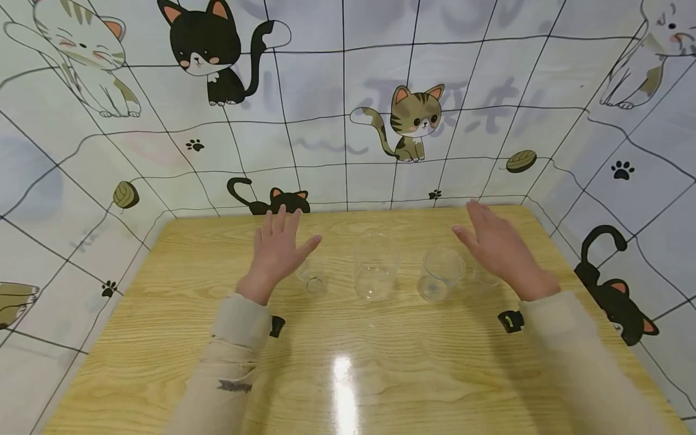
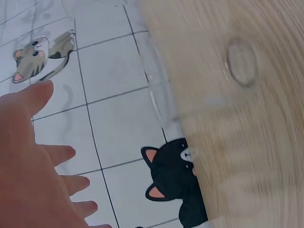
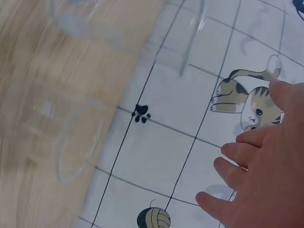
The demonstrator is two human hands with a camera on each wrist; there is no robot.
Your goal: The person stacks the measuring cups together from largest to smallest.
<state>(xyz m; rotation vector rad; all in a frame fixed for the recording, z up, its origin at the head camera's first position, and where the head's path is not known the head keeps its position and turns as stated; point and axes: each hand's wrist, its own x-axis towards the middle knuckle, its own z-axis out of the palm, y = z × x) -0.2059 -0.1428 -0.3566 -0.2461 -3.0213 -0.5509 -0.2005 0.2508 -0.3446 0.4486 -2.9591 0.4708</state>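
My left hand (image 1: pixel 277 251) hovers over the left part of the wooden table, fingers spread and holding nothing. Right beside its thumb is a small clear glass (image 1: pixel 313 284), whose round base ring (image 2: pixel 241 85) shows in the left wrist view. A tall clear glass (image 1: pixel 375 281) stands near the middle. To its right is a wider, shorter clear glass (image 1: pixel 440 275). My right hand (image 1: pixel 502 251), fingers extended and nothing in its grasp, is over the right side. Partly hidden below it is another small clear vessel (image 1: pixel 484 276); a circular rim (image 3: pixel 59 156) shows in the right wrist view.
The pale wooden table (image 1: pixel 348 338) ends at a white sheet (image 1: pixel 321 133) with grid lines and cartoon cats, which rises behind and along both sides. Dark wrist camera mounts (image 1: pixel 511 321) sit beside the sleeves. A bright light reflection lies on the table's front half.
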